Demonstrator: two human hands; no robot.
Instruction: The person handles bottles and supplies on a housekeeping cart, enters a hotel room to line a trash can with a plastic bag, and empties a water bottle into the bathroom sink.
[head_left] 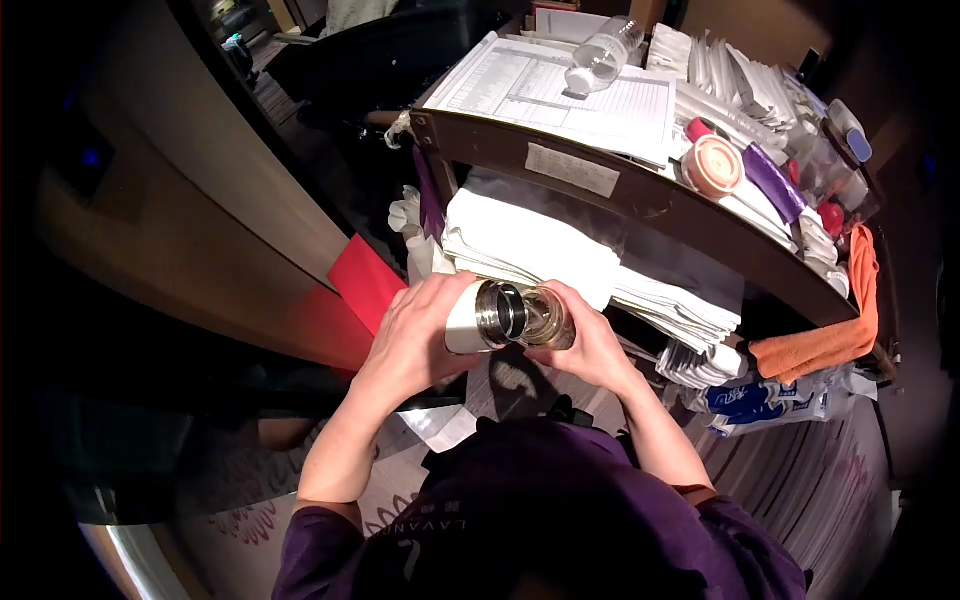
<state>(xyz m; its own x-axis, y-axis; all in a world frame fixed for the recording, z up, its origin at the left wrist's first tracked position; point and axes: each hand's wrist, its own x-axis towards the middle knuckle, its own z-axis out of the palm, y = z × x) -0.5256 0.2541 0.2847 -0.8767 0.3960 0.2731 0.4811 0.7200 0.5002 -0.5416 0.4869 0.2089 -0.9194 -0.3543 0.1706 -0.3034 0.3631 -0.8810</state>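
Observation:
My left hand point(408, 332) is wrapped round a white insulated flask point(466, 320) with a steel neck and a dark mouth, tipped over towards the right. A clear drinking glass point(550, 318) sits in the fingers of my right hand point(597, 350), its mouth facing the flask. The two rims meet or nearly meet in front of my chest; whether they touch I cannot tell. How full either one is does not show clearly. Just beyond both hands lie folded white towels point(530, 235) on the cart's shelf.
A dark cart point(500, 150) carries printed sheets point(540, 90), a clear plastic bottle point(603, 55) and packed supplies on top. An orange cloth point(825, 340) hangs from its right end, above a blue-and-white plastic pack point(765, 400). A red card point(365, 280) stands by the panel at left.

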